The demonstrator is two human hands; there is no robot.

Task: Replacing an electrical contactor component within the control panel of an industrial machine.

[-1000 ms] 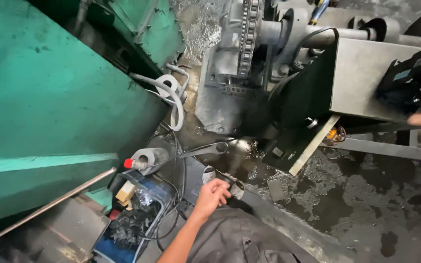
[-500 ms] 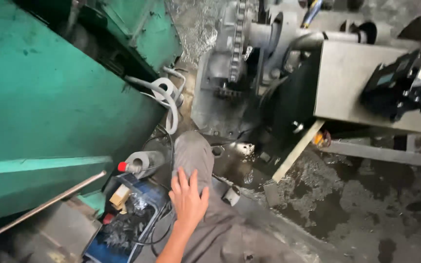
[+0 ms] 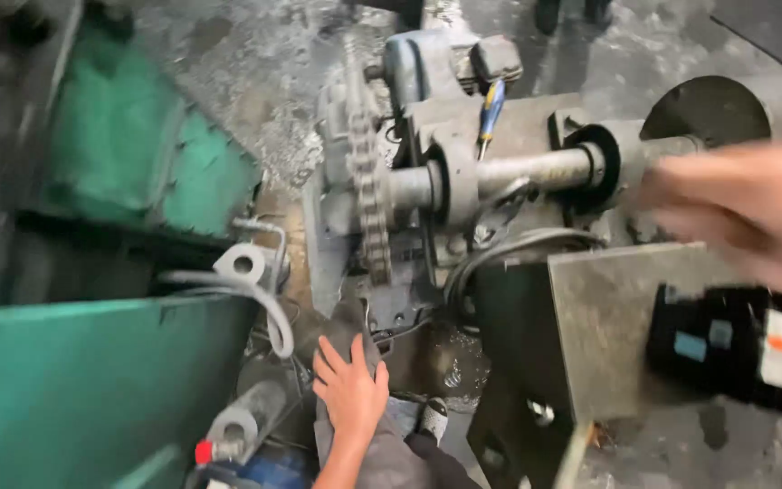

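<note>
At the bottom centre of the view, the left hand [image 3: 351, 391] lies flat with its fingers spread on a grey-clad knee [image 3: 382, 457], gripping nothing. Just above it hangs the chain and sprocket [image 3: 368, 195] of a grimy machine, and from the sprocket a steel shaft [image 3: 522, 172] runs to the right through a dark bearing collar [image 3: 590, 156]. The right hand [image 3: 753, 213] is raised at the far end of that shaft, close to the camera and badly blurred; it looks loosely open, but whether it touches the shaft or holds anything cannot be told. Below it sits a black boxy device [image 3: 735, 353] with coloured patches, against a flat grey steel plate [image 3: 622, 317]. A screwdriver with a blue and yellow handle [image 3: 491, 107] stands tucked into the housing behind the shaft, untouched. Judging by this, no tool is in hand and the chain is in place on its sprocket, so whatever work the shaft end needs seems barely begun. Further out, a pale hose [image 3: 255, 294] loops down at the left beside a green metal panel [image 3: 92, 389], a grey cylinder with a red tip [image 3: 233, 426] lies below it, and the floor [image 3: 255, 81] is wet and dirty all around.
</note>
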